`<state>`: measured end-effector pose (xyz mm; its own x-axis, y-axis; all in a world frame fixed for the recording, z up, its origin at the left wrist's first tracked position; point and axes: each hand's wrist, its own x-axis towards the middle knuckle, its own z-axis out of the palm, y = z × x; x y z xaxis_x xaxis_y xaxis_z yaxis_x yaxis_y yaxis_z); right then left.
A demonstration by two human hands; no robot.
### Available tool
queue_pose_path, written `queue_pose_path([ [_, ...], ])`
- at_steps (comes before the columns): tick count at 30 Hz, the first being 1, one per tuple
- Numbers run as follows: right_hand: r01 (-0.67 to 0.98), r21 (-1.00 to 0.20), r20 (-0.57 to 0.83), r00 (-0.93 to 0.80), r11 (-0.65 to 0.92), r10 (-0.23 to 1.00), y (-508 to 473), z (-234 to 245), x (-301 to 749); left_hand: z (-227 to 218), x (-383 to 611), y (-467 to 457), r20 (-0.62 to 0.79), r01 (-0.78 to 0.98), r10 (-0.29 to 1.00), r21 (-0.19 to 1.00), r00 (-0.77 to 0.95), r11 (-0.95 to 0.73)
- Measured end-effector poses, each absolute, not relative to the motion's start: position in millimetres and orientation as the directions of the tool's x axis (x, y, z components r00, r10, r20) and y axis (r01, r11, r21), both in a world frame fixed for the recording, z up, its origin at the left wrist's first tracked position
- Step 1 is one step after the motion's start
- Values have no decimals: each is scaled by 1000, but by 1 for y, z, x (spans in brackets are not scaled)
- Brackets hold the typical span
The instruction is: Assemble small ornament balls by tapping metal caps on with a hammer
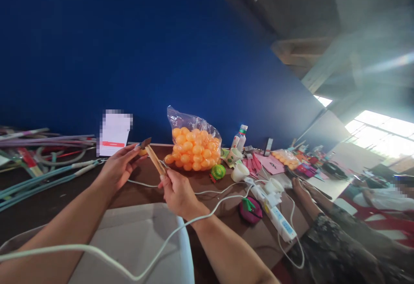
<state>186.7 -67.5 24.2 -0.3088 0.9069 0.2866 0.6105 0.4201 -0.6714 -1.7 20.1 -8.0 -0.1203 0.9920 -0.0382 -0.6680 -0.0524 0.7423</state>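
My left hand [120, 166] pinches a small tool-like piece [144, 145] with a yellow part and a dark brown, blade-like end; its exact kind is unclear. Thin light wooden strips [155, 160], pressed together, are gripped by my right hand [179, 192], tilted up to the left. Their upper end is close to the brown piece; whether they touch cannot be made out. Just beyond both hands lies a clear plastic bag [194, 148] full of orange balls. Below them is a pale grey container [142, 219] with a raised rim.
White cable [207, 216] crosses over my right forearm. A power strip [278, 219], a pink-green round pouch [251, 210], a green roll [217, 172] and a bottle [239, 138] are to the right. Long rods [48, 185] lie left. A co-worker's hands [305, 195] are at far right.
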Motion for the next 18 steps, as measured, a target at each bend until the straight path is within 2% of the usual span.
queue_pose_path([
  [18, 603, -681, 302, -284, 415, 910, -67, 23, 188, -3, -1, 16, -62, -689, 990, 723, -125, -42],
])
